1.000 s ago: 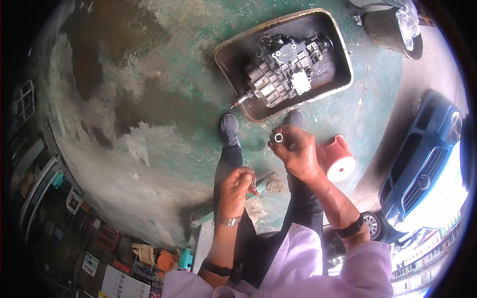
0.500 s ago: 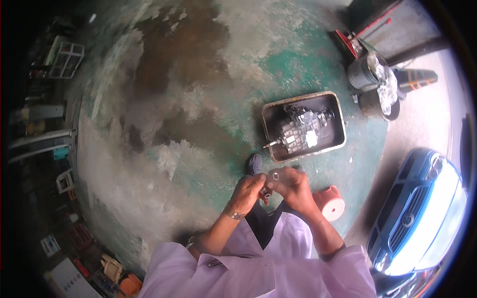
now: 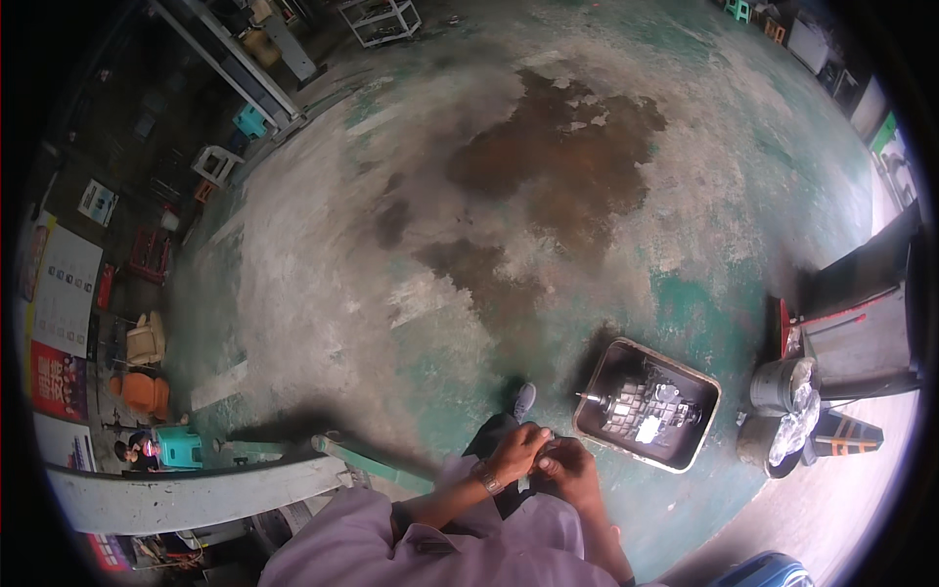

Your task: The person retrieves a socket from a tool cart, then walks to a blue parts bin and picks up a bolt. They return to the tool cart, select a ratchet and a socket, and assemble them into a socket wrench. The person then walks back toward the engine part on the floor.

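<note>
My left hand [image 3: 514,458], with a metal-banded watch [image 3: 490,480] on the wrist, is closed on a small dark metal part [image 3: 551,447]. Close against it, my right hand [image 3: 575,474] has its thumb and fingers bent in at the same part. The fingers hide most of it, so its exact kind does not show. To the right of my hands, a gearbox [image 3: 646,409] of grey metal lies on its side in a rectangular tray [image 3: 721,391] with a worn, rusty rim. Its shaft points left. A pale patch shows on its casing.
Metal buckets [image 3: 773,387] with crumpled silvery wrapping stand right of the tray. A grey lift arm [image 3: 205,499] runs across the lower left, near a teal stool [image 3: 180,447]. Dark stains [image 3: 577,147] mark the floor ahead. A blue car [image 3: 768,570] shows at the bottom right.
My view has swung left, so the tray and buckets appear lower and further right. The lift arm has come into sight; the red stool has left it. Both hands remain together at the small part.
</note>
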{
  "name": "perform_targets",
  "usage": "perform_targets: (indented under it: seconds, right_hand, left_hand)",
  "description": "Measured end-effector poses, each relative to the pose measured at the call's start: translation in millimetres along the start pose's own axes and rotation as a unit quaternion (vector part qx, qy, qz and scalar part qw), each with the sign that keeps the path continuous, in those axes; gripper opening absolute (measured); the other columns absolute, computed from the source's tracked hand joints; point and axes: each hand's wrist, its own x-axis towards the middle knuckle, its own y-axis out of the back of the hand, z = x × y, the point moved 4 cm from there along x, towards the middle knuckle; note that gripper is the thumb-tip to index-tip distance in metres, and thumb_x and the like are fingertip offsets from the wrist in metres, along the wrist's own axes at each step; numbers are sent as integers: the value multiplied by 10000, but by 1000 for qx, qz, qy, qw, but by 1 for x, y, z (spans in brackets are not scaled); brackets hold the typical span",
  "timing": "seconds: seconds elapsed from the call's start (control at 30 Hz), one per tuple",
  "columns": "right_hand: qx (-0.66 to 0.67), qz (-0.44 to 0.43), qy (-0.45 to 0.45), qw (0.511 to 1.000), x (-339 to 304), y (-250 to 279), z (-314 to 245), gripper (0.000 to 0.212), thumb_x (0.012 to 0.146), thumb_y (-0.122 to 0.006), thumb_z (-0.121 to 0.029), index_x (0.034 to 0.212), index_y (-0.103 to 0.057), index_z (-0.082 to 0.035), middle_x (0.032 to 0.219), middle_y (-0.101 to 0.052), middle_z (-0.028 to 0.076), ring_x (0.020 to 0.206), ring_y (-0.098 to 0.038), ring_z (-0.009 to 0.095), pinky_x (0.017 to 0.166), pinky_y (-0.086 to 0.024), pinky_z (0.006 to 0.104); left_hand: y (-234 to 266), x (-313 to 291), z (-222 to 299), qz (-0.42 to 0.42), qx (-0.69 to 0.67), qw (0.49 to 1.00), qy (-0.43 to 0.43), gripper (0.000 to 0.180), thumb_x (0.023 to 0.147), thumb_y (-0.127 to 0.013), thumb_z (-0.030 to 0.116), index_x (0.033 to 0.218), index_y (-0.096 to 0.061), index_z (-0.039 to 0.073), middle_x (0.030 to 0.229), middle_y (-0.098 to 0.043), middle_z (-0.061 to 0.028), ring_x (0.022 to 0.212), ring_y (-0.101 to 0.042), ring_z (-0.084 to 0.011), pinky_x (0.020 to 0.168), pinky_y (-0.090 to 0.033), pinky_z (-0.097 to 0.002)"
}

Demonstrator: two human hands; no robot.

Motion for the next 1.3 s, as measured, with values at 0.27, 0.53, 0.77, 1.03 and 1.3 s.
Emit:
perform_targets:
  seconds: [0.27,0.53,0.77,1.03,1.3]
  right_hand:
    - [-214,-76,-50,973,66,-89,-2,295,758,-730,-161,921,-583,36,778,-641,114,653,-608,109,574,-484,267]
    - [-364,-322,154,860,215,-293,-13,153,821,-628,-100,929,-621,7,869,-638,129,638,-653,182,561,-512,274]
    - [-468,-397,224,757,293,-429,-48,168,789,-575,-284,815,-636,-129,819,-626,64,742,-627,245,596,-504,349]
    - [-261,-252,-126,923,446,-403,-24,250,785,-684,-85,975,-587,46,797,-628,83,713,-617,135,622,-511,301]
    - [10,-187,-129,974,677,-420,-73,260,770,-685,-63,968,-586,74,811,-638,117,696,-629,155,609,-514,287]
  left_hand:
    - [100,12,-4,58,90,993,53,355,930,-478,325,912,-552,-22,664,-536,-90,522,-540,-152,493,-444,-282]
    - [331,49,25,233,174,957,-4,271,904,-505,269,936,-551,4,762,-619,-177,720,-615,-344,648,-485,-420]
    - [459,61,67,360,176,906,-133,215,911,-507,186,842,-503,-17,755,-523,-209,717,-550,-331,612,-421,-412]
    - [550,149,79,249,-280,926,42,238,928,-482,224,1005,-437,3,839,-610,-201,611,-649,-276,475,-540,-334]
    - [739,242,35,360,-194,890,201,296,864,-527,225,1006,-439,-20,783,-603,-216,580,-634,-320,465,-543,-390]
